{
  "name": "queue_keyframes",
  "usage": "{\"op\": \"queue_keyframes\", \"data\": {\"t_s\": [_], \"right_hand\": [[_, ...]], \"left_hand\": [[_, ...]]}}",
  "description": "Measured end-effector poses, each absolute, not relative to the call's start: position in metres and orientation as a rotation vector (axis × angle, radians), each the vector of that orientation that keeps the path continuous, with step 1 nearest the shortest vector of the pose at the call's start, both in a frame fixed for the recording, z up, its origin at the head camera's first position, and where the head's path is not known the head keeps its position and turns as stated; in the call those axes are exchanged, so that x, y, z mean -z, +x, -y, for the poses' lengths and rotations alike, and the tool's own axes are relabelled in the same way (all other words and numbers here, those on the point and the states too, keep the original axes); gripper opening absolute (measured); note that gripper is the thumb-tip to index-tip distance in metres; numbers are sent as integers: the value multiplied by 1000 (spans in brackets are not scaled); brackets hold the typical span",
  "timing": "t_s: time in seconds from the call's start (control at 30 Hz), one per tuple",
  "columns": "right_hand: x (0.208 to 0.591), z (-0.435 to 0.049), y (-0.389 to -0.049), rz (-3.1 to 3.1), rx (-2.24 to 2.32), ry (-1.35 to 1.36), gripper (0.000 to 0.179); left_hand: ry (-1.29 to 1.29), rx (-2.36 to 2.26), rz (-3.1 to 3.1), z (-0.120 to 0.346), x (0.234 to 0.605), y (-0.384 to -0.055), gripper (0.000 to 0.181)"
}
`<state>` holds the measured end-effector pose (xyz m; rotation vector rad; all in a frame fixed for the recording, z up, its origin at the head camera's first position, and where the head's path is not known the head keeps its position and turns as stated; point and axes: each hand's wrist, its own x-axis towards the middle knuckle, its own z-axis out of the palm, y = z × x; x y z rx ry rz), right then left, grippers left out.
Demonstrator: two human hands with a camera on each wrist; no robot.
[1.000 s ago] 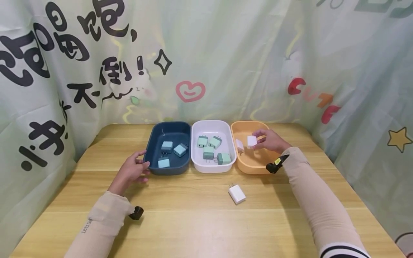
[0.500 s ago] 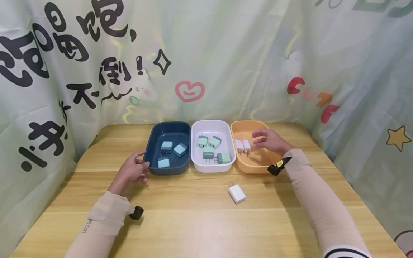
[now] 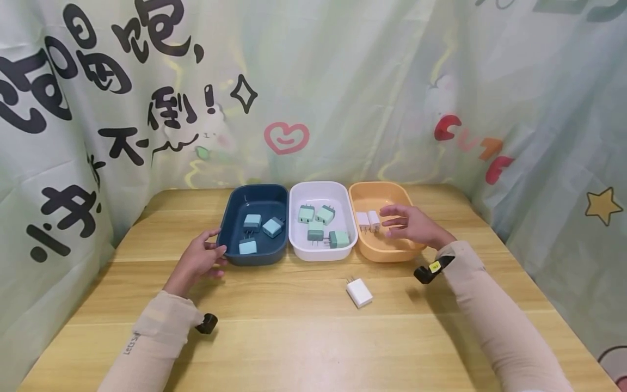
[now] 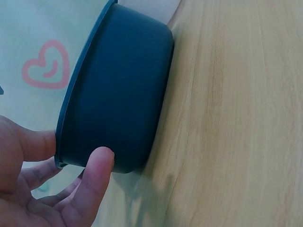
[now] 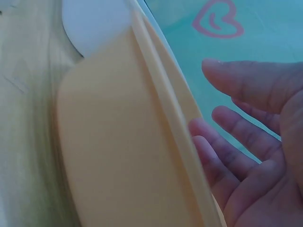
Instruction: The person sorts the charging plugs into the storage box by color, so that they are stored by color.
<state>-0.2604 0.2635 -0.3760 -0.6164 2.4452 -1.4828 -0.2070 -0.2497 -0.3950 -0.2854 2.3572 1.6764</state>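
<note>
My left hand [image 3: 198, 260] rests its relaxed fingertips against the left side of the dark blue tray [image 3: 222, 231]; the left wrist view shows fingers touching the rim and outer wall. Light-blue chargers [image 3: 252, 222] lie inside that tray. My right hand [image 3: 413, 224] hovers over the right part of the orange tray [image 3: 379, 255], fingers loosely spread and holding nothing. Just left of its fingertips, two white chargers [image 3: 374, 220] lie side by side in the orange tray. Another white charger [image 3: 360, 293] lies on the table in front of the trays, prongs pointing away.
Between the blue and orange trays stands a white tray [image 3: 320, 254] with several green chargers [image 3: 315, 231]. All three trays stand in a row near the back of the wooden table [image 3: 274, 348]. A printed curtain [image 3: 343, 98] hangs behind and beside it.
My right hand has let go of a white charger, which now lies beside the other in the orange tray. The hand has since drawn slightly back towards me. My left hand keeps its place.
</note>
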Motion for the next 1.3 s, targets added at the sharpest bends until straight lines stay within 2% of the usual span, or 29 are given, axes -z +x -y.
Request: {"op": "queue_keyframes", "data": {"t_s": [0.33,1.0,1.3], "right_hand": [[372,-251,-242,-2354,1491,-712,71],[382,-236,-208,-2348,1554,-869,58],[383,-232,-196,-2232,1467,-965,61]], "left_hand": [[-285,-1685,-2347,250,395,-207,62],[-296,-1669,-2347,249,395,-206,63],[-294,-1667,-2360,250,395,-208,63]]}}
